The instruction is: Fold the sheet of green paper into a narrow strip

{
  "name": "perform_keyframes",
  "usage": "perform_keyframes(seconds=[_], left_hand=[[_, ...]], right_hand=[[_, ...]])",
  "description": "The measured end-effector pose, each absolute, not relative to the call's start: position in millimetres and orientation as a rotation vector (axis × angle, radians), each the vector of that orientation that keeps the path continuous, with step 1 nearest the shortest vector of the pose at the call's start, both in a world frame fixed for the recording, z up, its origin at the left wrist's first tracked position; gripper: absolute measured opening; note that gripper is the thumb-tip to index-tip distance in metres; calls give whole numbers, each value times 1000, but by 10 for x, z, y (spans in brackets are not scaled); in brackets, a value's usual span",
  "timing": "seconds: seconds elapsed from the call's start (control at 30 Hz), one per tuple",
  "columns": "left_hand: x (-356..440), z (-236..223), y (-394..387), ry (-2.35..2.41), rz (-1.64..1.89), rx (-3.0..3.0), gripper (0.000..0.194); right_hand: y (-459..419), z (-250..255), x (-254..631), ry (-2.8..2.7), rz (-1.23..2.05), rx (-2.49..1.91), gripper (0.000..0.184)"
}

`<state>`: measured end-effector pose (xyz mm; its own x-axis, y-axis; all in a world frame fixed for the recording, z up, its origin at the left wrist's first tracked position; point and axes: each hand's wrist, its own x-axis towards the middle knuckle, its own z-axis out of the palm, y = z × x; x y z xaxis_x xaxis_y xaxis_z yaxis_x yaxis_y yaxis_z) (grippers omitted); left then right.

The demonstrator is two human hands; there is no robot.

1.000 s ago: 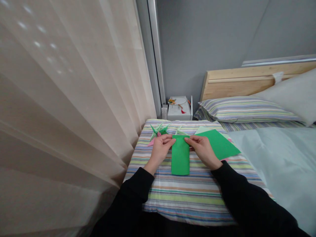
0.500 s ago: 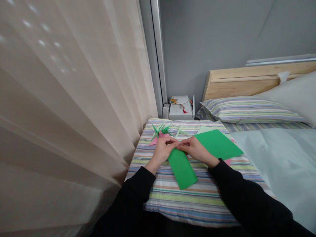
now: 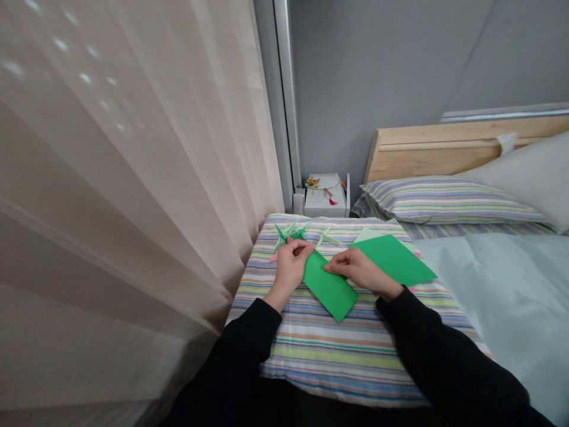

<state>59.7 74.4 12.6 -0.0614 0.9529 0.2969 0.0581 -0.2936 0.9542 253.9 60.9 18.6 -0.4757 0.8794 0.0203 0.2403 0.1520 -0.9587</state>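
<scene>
A folded strip of green paper [image 3: 331,287] slants over the striped cloth in front of me. Its upper left end is pinched in my left hand [image 3: 291,267]. My right hand [image 3: 358,270] has thumb and forefinger together on the strip's right edge, near the middle. Just beyond my left hand lie folded paper cranes [image 3: 291,231] in green and pink, partly hidden by the fingers. A pale green folded crane [image 3: 328,238] rests to their right. Beside my right hand is a larger sheet of green paper [image 3: 398,261], over a paler sheet.
The striped cloth [image 3: 355,373] covers the surface I work on. A beige curtain [image 3: 178,178] hangs close on the left. To the right is a bed with a pale blue cover [image 3: 480,284] and a striped pillow [image 3: 453,198]. Behind stands a small white cabinet [image 3: 326,204].
My right hand has slid from the strip's top end, beside my left hand, down and right along its edge. The strip's lower end has swung up and slightly right.
</scene>
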Motion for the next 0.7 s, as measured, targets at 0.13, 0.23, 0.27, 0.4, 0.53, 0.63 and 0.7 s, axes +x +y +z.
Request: perform_keyframes(seconds=[0.13,0.23,0.27,0.4,0.53,0.63,0.7], left_hand=[[528,146,772,1171,1490,1357,16],[485,116,804,1163,1481,1282,20],[480,100,812,1149,1464,1252,23],[512,50,795,1055,1322,1150,40],[565,29,722,964,1116,1135,42],[599,10,690,928,1016,1180,43],[622,16,687,903,1019,1226,47]], right_hand=[[599,213,2592,-1898,1351,-1000,49],[602,207,2620,-1876,1222,-967,49],[604,203,2622,-1835,1162,-978,46],[561,220,2566,-1761,818,-884,34],[442,277,2445,-1833,686,-677,44],[411,279,2402,-1691,770,-746,12],[444,254,2414,-1485,888,-859,24]])
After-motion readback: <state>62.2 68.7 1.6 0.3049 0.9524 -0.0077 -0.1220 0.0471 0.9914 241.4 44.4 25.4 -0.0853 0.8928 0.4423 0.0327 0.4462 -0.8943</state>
